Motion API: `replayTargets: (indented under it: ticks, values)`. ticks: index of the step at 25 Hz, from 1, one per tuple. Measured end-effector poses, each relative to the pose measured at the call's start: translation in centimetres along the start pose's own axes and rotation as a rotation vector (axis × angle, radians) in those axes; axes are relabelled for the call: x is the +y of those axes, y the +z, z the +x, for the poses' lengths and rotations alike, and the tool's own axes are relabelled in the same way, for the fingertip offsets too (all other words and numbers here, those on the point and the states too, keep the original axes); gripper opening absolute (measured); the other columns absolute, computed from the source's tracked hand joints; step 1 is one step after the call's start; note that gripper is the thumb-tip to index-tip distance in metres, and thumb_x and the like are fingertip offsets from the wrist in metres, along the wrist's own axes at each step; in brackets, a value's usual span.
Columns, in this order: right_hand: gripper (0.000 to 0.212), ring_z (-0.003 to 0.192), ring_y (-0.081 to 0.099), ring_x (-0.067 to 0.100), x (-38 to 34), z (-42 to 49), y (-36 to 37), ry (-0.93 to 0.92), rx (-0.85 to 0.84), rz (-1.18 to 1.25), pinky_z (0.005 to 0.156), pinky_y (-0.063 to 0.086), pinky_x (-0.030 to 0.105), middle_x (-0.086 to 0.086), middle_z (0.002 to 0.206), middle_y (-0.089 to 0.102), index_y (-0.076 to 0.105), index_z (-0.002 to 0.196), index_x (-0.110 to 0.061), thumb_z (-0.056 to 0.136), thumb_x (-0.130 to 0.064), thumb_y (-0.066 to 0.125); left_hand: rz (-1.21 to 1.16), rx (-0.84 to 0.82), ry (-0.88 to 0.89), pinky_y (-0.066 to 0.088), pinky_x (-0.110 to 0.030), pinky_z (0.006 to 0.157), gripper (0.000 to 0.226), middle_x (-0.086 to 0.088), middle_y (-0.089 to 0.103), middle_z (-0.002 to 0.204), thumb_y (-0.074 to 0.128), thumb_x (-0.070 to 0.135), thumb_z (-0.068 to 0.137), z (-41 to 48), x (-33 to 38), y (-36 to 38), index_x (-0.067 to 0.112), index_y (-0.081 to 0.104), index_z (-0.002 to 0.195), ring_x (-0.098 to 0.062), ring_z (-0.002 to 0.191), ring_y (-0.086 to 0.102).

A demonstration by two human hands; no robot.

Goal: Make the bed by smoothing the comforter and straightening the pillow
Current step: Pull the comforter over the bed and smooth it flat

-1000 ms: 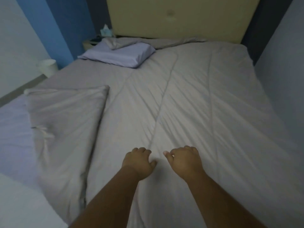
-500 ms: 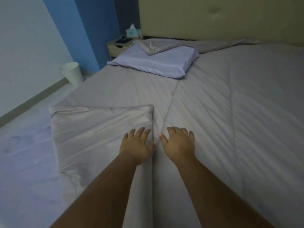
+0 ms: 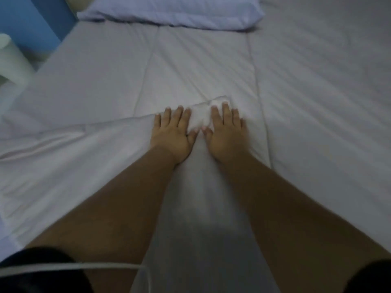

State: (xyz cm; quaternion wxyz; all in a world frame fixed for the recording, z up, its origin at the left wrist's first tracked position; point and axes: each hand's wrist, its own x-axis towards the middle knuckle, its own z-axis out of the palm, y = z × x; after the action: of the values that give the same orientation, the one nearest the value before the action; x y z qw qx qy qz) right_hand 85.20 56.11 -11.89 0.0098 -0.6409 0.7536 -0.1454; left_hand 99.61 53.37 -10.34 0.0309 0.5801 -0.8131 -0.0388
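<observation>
Soft, light comforter [image 3: 211,66], best gripped at the folded corner [image 3: 220,101]. Left hand [image 3: 172,135] and right hand [image 3: 225,134] are pressed flat, fingers spread, nothing gripped.

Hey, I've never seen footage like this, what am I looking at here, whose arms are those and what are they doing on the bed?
There is no machine here. A camera worn on a person's head looks down at their own two bare arms. The left hand and right hand lie flat, fingers spread, on a folded-back corner of the pale comforter, pressing it down. Neither hand has a grip on anything. A pillow lies at the far end, and a white bin stands on the floor to the left.
</observation>
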Motion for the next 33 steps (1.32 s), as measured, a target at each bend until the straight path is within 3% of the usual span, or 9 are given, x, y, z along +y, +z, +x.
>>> replayTargets:
  ticks: [2, 4, 8, 11, 15, 21, 25, 30, 33]
  values:
    - [0.054, 0.128, 0.045, 0.038, 0.0, -0.5, 1.9, -0.022, 0.087, -0.012, 0.106, 0.033, 0.047, 0.017, 0.144, 0.045, 0.049, 0.137, -0.013, 0.093, -0.041, 0.037, 0.02, 0.09, 0.061, 0.016, -0.046, 0.115, 0.053, -0.008, 0.043, 0.147, 0.031, 0.044, 0.096, 0.3, -0.9, 1.7, 0.019, 0.042, 0.141, -0.031, 0.135, 0.036]
    - [0.046, 0.105, 0.062, 0.036, -0.4, -0.8, 2.0, -0.03, 0.141, 0.016, 0.092, 0.048, 0.041, 0.017, 0.12, 0.065, 0.065, 0.119, -0.008, 0.09, -0.034, 0.041, 0.051, 0.255, 0.118, 0.035, -0.042, 0.097, 0.035, -0.012, 0.067, 0.109, 0.041, 0.035, 0.093, -0.1, -0.7, 2.5, 0.014, 0.065, 0.107, -0.033, 0.101, 0.06]
    - [0.03, 0.061, 0.062, 0.03, -1.0, -2.6, -0.9, -0.05, 0.187, -0.064, 0.053, 0.05, 0.032, 0.014, 0.073, 0.066, 0.071, 0.076, -0.007, 0.087, -0.027, 0.05, 0.179, 0.244, 0.195, 0.041, -0.033, 0.06, 0.03, -0.009, 0.064, 0.066, 0.047, 0.031, 0.087, -0.7, 0.2, 0.6, 0.013, 0.062, 0.068, -0.03, 0.059, 0.06]
    - [0.037, 0.079, 0.065, 0.035, -1.4, -5.5, -5.0, 0.007, -0.125, -0.058, 0.065, 0.05, 0.035, 0.019, 0.088, 0.066, 0.068, 0.089, -0.004, 0.098, -0.029, 0.044, 0.241, 0.116, 0.301, 0.043, -0.029, 0.05, 0.045, -0.01, 0.064, 0.054, 0.038, 0.035, 0.086, -2.7, 0.6, -1.2, 0.012, 0.063, 0.057, -0.029, 0.046, 0.059]
    - [0.03, 0.06, 0.065, 0.03, -2.9, -11.3, -9.2, 0.073, -0.001, -0.052, 0.052, 0.048, 0.027, 0.015, 0.068, 0.067, 0.069, 0.068, -0.006, 0.086, -0.03, 0.068, 0.268, 0.02, 0.332, 0.038, -0.033, 0.067, 0.049, -0.01, 0.071, 0.092, 0.029, 0.04, 0.098, -8.2, 1.7, -4.6, 0.013, 0.069, 0.089, -0.032, 0.082, 0.066]
    - [0.038, 0.031, 0.052, 0.026, -9.2, -23.2, -12.8, 0.085, 0.117, 0.025, 0.035, 0.037, 0.018, 0.008, 0.04, 0.054, 0.059, 0.042, -0.011, 0.073, -0.025, 0.074, 0.296, 0.074, 0.384, 0.043, -0.034, 0.075, 0.056, -0.011, 0.071, 0.098, 0.019, 0.04, 0.097, -21.4, -1.1, -10.5, 0.013, 0.067, 0.093, -0.032, 0.087, 0.065]
    - [0.04, 0.06, 0.066, 0.034, -16.1, -32.9, -15.0, 0.045, 0.018, 0.205, 0.056, 0.049, 0.032, 0.019, 0.066, 0.067, 0.069, 0.066, -0.001, 0.095, -0.025, 0.054, 0.374, -0.016, 0.382, 0.043, -0.033, 0.077, 0.046, -0.009, 0.07, 0.102, 0.027, 0.038, 0.099, -32.8, -4.9, -14.8, 0.015, 0.067, 0.096, -0.03, 0.092, 0.064]
    - [0.04, 0.043, 0.06, 0.026, -25.6, -42.3, -15.4, -0.054, -0.066, 0.118, 0.04, 0.045, 0.022, 0.008, 0.048, 0.059, 0.063, 0.048, -0.009, 0.081, -0.03, 0.053, 0.511, -0.416, 0.295, 0.041, -0.04, 0.1, 0.051, -0.007, 0.061, 0.126, 0.022, 0.045, 0.098, -42.6, -11.7, -18.5, 0.019, 0.063, 0.115, -0.028, 0.117, 0.055]
    - [0.045, 0.092, 0.064, 0.032, -32.7, -46.0, -14.4, -0.191, -0.262, 0.163, 0.075, 0.049, 0.036, 0.015, 0.096, 0.066, 0.066, 0.095, -0.005, 0.101, -0.027, 0.028, 0.659, -0.661, 0.192, 0.029, -0.05, 0.111, 0.054, -0.006, 0.048, 0.142, 0.023, 0.047, 0.098, -46.5, -17.0, -18.7, 0.018, 0.051, 0.133, -0.027, 0.132, 0.041]
